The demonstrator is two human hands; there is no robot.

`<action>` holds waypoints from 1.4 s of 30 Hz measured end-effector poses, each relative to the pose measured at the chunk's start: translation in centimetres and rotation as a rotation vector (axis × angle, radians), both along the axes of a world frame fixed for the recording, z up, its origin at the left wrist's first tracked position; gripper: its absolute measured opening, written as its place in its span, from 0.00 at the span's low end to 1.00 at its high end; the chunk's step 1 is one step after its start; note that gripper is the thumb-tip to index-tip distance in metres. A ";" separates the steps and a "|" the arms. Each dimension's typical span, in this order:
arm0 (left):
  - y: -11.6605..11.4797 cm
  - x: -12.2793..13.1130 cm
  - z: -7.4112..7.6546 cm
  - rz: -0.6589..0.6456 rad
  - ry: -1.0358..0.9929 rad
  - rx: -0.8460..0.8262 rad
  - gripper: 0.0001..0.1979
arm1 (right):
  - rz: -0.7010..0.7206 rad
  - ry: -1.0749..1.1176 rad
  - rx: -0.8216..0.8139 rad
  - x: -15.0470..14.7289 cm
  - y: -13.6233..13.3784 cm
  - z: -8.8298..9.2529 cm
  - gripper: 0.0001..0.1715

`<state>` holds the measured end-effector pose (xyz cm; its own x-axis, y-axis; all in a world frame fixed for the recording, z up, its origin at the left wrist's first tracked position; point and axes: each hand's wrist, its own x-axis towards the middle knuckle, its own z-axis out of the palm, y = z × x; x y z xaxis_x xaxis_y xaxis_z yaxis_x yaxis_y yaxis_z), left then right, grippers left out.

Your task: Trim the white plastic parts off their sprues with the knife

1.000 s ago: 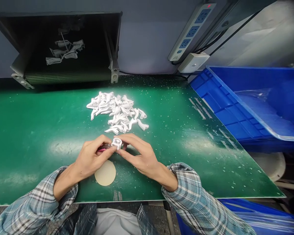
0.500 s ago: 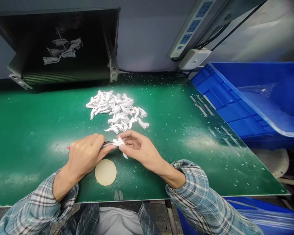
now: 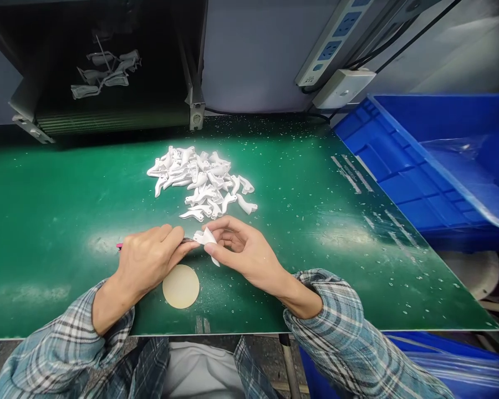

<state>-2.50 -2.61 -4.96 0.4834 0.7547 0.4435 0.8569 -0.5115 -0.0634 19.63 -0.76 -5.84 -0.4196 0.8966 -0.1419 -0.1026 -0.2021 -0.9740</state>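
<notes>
A small white curved plastic piece (image 3: pixel 206 238) is pinched between the thumb and fingers of my right hand (image 3: pixel 249 252). My left hand (image 3: pixel 149 255) is closed around a slim tool (image 3: pixel 119 246); its pink end pokes out on the left. The tool's dark metal tip meets the left end of the white piece. Most of the tool is hidden by my fingers, so its exact kind is unclear. Just beyond my hands lies a pile of similar white plastic pieces (image 3: pixel 199 177). A pale round disc (image 3: pixel 181 286) rests on the green table (image 3: pixel 87 210) below my left hand.
At the back left, a dark conveyor (image 3: pixel 116 119) carries a branched cluster of white moulded parts (image 3: pixel 108 72). A blue crate (image 3: pixel 399 149) stands at the right edge. A power strip (image 3: pixel 328 50) and a white box (image 3: pixel 344 88) are on the wall. White specks dot the table.
The view has shifted slightly, so the conveyor and pile sit a little higher. Both hands keep hold of the same things, and the white piece has barely moved between them.
</notes>
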 end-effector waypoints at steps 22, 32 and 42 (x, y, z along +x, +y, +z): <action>-0.5 0.0 -0.4 -0.130 -0.438 -0.441 0.13 | 0.020 0.324 -0.286 -0.2 0.9 -0.9 0.19; -0.7 0.2 -0.1 -0.045 -0.337 -0.320 0.14 | -0.005 0.325 -0.308 -0.6 0.6 -1.1 0.18; -0.4 -0.4 -0.4 0.095 -0.173 0.144 0.07 | 0.015 0.387 -0.373 -1.0 0.2 -1.1 0.16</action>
